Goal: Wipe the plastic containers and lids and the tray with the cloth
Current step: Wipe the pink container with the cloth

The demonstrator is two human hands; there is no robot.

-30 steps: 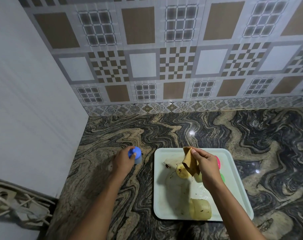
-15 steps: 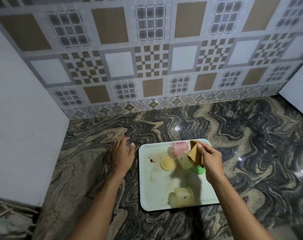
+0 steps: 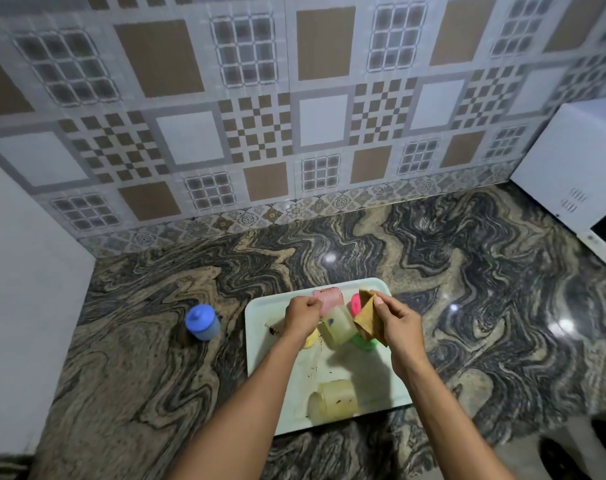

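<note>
A: Containers first: a translucent pale-yellow plastic container (image 3: pixel 336 326) sits just below frame centre, on or just above the white rectangular plastic tray (image 3: pixel 260 344); which, I cannot tell. The left hand (image 3: pixel 302 317) is curled around its left side, presumably steadying it for wiping.

B: Cloth?

A: A folded tan-brown cloth (image 3: pixel 368 318), pinched between thumb and fingers of the right hand (image 3: pixel 397 325), touching the container's right side. Judged: wiping of this one is about to begin.

B: Count, please.

A: On the tray: the held container; a second translucent yellowish container lying on its side (image 3: pixel 333 406) at the tray's lower edge; a pink plastic container on its side (image 3: pixel 328 296) at the top edge. Lids: a round pink lid (image 3: pixel 355 302), a green lid (image 3: pixel 363 342) partly under the cloth, a yellow lid (image 3: pixel 311 339) partly under the left wrist. Off the tray, left of centre on the marbled stone counter (image 3: pixel 468 306), one small container with a blue lid on (image 3: pixel 202 322) (set apart, so likely already done).

B: Tray condition?

A: Dark specks and smears show; not yet wiped.
</note>
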